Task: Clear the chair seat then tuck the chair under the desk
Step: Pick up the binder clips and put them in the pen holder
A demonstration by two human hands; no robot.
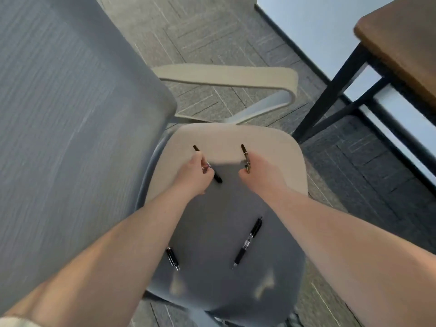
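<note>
I look down on an office chair with a beige seat (271, 147) and a grey mesh backrest (70, 114) at the left. My left hand (194, 173) is closed around a black pen (217, 178) over the far part of the seat. My right hand (262, 171) grips a second black pen (244, 151), whose tip points away from me. Two more black pens lie on the seat nearer me: one pen (249, 243) under my right forearm and another pen (172, 258) partly hidden by my left forearm.
The chair's beige armrest (224, 75) curves over the far side. A brown wooden desk (401, 41) on black metal legs (330, 90) stands at the upper right, beside a pale wall. Grey patterned carpet (212, 31) covers the floor around the chair.
</note>
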